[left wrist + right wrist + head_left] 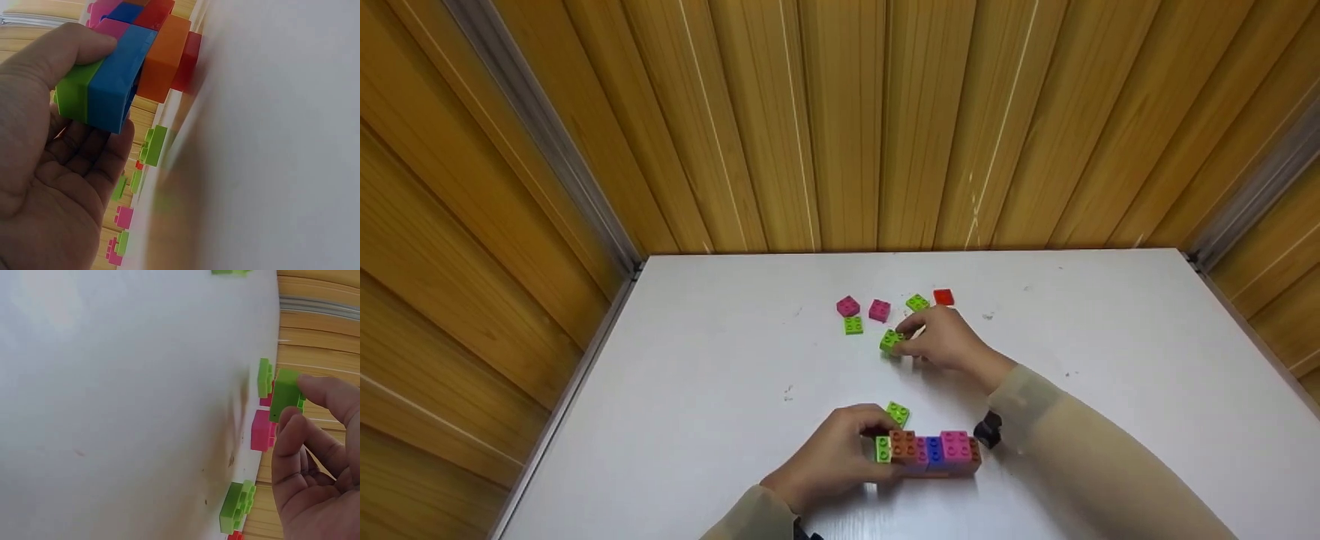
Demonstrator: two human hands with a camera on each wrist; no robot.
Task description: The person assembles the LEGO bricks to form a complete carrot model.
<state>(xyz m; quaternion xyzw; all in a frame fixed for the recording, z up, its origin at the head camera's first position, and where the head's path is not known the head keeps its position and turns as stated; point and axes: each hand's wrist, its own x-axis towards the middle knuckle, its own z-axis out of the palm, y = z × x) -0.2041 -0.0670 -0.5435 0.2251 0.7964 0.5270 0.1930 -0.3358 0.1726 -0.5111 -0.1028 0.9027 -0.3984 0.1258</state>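
Note:
My left hand (pixel 844 448) grips the left end of a built block of toy bricks (pixel 956 446), thumb on the near side and fingers behind. The block mixes green, orange, pink and blue bricks; red and light blue ones show low on it in the left wrist view. Farther out, my right hand (pixel 949 339) pinches a green brick (pixel 286 395) between thumb and fingers, studs facing up in the head view. Just behind the built block lies a loose green brick (pixel 898 412), close to my left fingers.
Two pink bricks (pixel 879 310), a green brick (pixel 853 325), another green brick (pixel 917 302) and a red brick (pixel 943 297) lie toward the back of the white table (pixel 720 360). Wood-patterned panels (pixel 847 135) rise behind and beside the table.

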